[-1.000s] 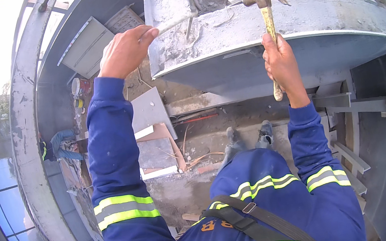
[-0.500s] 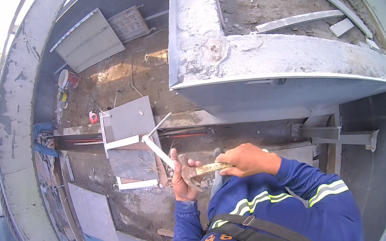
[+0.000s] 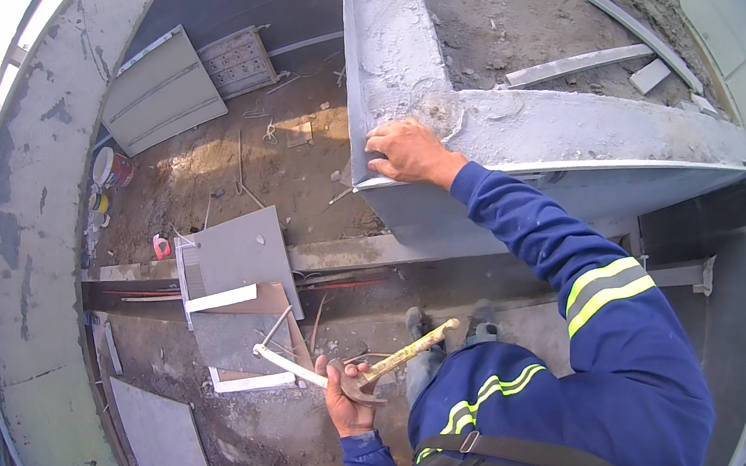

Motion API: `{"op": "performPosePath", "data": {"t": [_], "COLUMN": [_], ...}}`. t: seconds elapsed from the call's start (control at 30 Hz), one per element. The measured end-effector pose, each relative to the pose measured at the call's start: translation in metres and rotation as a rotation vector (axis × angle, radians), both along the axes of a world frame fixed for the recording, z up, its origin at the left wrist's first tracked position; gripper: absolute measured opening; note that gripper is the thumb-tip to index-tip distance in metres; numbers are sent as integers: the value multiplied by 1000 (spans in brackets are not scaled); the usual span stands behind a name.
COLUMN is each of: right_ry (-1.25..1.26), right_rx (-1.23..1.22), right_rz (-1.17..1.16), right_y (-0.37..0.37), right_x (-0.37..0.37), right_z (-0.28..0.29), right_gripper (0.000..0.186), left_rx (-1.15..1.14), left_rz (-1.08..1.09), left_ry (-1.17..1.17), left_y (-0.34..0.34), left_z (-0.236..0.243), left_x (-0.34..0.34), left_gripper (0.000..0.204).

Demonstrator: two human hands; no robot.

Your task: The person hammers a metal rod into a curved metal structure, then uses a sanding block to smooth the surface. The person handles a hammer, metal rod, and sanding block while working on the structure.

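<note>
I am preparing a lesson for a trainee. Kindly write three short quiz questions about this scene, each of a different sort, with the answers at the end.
1. Fill in: The left hand holds a white stick and a ____.

2. Choose: The right hand is on
a) a bucket
b) the white wall top
c) a coil of wire

3. True or false: Both hands wear gloves.

Key:
1. hammer
2. b
3. False; both hands are bare.
</note>
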State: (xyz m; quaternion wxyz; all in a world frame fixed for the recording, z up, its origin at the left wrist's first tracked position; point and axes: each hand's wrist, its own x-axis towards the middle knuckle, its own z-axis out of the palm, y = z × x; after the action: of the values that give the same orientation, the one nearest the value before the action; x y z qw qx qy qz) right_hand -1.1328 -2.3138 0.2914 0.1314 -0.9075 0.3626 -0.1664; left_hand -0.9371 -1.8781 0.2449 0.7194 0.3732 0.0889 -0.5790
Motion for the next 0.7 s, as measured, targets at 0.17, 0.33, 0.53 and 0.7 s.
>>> {"op": "performPosePath", "data": {"t": [0.17, 0.33, 0.53, 0.7], "right_ry": [-1, 119, -230, -92], "right_rx": [-128, 8, 183, 732], "right_rz": [46, -47, 32, 332], "right_y": [4, -7, 109, 248], "right_x": [0, -26, -64, -51], "right_z": [8, 30, 67, 44], "right_gripper": [18, 18, 47, 60], "left_rx": [46, -14, -90, -172], "left_rz": [-69, -45, -121, -275], "left_ry": [-55, -105, -191, -256], "left_y": [-10, -14, -37, -89], "left_z": [-9, 5, 54, 98], "left_x": [4, 4, 5, -16], "left_gripper": [32, 33, 32, 33]}}
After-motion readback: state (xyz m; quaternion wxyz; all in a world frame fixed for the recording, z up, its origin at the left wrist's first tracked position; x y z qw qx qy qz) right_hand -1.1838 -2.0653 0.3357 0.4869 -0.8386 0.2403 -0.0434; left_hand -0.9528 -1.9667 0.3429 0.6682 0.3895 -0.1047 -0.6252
